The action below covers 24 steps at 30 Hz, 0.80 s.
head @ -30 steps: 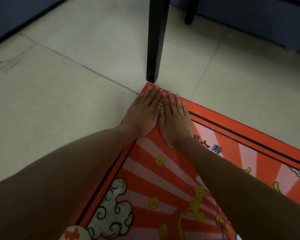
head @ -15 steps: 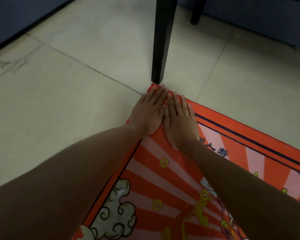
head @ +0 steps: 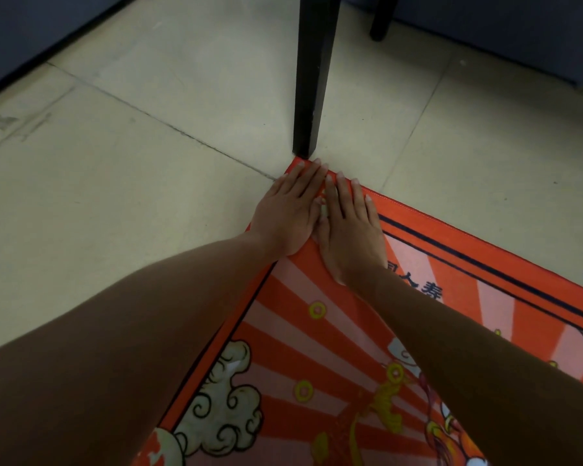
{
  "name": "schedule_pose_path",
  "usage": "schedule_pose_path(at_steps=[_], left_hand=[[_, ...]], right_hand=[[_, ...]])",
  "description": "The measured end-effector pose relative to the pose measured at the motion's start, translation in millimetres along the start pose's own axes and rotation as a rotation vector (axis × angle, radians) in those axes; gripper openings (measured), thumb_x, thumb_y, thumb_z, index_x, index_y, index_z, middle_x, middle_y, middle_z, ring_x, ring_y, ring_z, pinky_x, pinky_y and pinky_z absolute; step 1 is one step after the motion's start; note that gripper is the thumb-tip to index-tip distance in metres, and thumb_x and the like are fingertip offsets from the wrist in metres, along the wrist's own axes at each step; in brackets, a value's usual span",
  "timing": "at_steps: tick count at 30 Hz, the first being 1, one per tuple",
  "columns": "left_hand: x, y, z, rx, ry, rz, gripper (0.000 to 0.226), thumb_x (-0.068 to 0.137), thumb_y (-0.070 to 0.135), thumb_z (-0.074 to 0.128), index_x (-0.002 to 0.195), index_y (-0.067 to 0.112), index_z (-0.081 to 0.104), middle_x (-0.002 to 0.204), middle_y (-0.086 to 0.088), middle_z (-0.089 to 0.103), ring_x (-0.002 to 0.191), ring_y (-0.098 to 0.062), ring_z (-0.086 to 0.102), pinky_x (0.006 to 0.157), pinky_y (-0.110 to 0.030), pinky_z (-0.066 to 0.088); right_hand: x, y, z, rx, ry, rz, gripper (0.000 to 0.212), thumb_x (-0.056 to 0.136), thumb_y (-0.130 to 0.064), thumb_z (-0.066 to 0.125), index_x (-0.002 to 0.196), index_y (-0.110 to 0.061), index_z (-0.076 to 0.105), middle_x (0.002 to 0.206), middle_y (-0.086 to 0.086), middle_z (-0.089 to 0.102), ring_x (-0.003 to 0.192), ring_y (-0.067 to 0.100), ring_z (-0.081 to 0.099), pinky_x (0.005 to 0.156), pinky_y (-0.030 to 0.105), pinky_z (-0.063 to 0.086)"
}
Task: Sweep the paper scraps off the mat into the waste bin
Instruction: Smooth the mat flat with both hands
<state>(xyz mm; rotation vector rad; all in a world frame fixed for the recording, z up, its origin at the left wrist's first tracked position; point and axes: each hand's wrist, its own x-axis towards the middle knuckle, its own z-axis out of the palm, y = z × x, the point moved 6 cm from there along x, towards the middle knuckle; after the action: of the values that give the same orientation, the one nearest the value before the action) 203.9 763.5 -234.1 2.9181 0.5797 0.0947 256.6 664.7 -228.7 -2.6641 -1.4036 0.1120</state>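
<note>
Orange fabric with pale radiating stripes, a dark double border line and printed cloud and coin motifs forms one mat (head: 317, 348), which lies flat on the tiled floor (head: 132, 179) and fills the lower right of the view. Two bare hands rest palm down at its far corner. One left hand (head: 286, 213) lies on the corner's left edge, its fingers (head: 308, 178) extended, pressed together and reaching the corner tip; they hold nothing. One right hand (head: 349, 227) lies just beside it on the mat's surface, touching it along the thumb side, with its fingers (head: 345, 193) likewise extended flat, slightly spread and holding nothing. One small pale patch shows in the narrow gap between the two hands; whether it is a paper scrap cannot be told. Two dark furniture legs stand on the floor: one near leg (head: 312, 79) has its foot just beyond the mat's corner, close to the left fingertips, and one far leg (head: 382, 18) stands well apart near the top edge. Two dark wall bases border the floor at upper left and upper right.
</note>
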Motion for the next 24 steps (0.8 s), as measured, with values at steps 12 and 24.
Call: schedule_pose_path(at_steps=[12, 24], left_hand=[[-1.8, -0.3, -3.8, -0.047, 0.009, -0.001, 0.07, 0.095, 0.048, -0.003, 0.157, 0.016, 0.005, 0.165, -0.001, 0.002, 0.151, -0.015, -0.004, 0.118, -0.028, -0.005], [0.4, -3.1, -1.4, -0.082, 0.008, -0.029, 0.067, 0.101, 0.051, 0.008, 0.157, 0.016, -0.001, 0.165, 0.001, -0.004, 0.15, -0.011, -0.007, 0.118, -0.027, -0.005]], right_hand=[[0.2, -0.2, -0.7, 0.003, 0.006, -0.009, 0.061, 0.101, -0.045, 0.004, 0.154, -0.017, -0.007, 0.161, 0.001, -0.01, 0.148, 0.018, -0.013, 0.121, 0.039, 0.002], [0.8, 1.1, 0.4, -0.014, 0.003, -0.015, 0.061, 0.102, -0.044, 0.008, 0.154, -0.017, -0.007, 0.161, 0.002, -0.01, 0.147, 0.019, -0.014, 0.121, 0.04, 0.003]])
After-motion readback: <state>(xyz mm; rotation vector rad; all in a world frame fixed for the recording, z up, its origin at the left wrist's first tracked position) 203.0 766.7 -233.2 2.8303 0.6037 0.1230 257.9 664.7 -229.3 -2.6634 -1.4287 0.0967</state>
